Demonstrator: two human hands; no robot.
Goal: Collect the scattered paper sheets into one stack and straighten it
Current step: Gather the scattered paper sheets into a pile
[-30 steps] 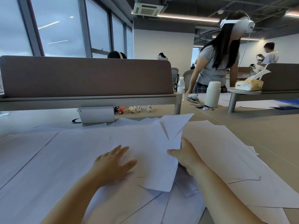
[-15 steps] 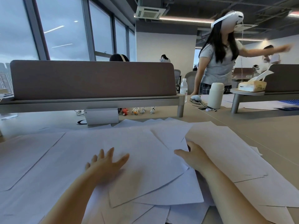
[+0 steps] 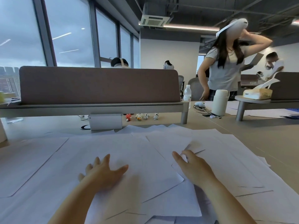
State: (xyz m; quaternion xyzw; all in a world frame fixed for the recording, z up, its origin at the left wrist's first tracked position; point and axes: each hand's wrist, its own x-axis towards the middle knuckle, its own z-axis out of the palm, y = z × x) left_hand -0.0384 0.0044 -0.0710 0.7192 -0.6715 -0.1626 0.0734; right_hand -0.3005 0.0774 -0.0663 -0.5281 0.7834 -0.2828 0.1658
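Fingers (image 3: pixel 106 159) of the left hand (image 3: pixel 103 173) lay spread flat on the paper sheets (image 3: pixel 145 159), the right hand (image 3: pixel 192 167) touched one edge, grip unclear; gathering seemed early, with far sheets needing drawing inward.

The sheets (image 3: pixel 129 159) are thin white paper, matt and smooth, lying mostly flat with a few lifted corners. The tabletop (image 3: pixel 258 130) under them looks like beige laminate with a dull, even finish (no grain shows). The panel (image 3: pixel 97 84) behind is brown and matt, with a felt-like cloth look, and its rail (image 3: pixel 97 109) is plain grey with a soft sheen, perhaps painted metal. The box (image 3: pixel 105 121) is smooth white plastic. The bottle (image 3: pixel 187 94) is clear, glossy plastic. The flask (image 3: pixel 219 102) is white and matt. The pack (image 3: pixel 257 94) of tissues wears a thin, crinkled wrap.
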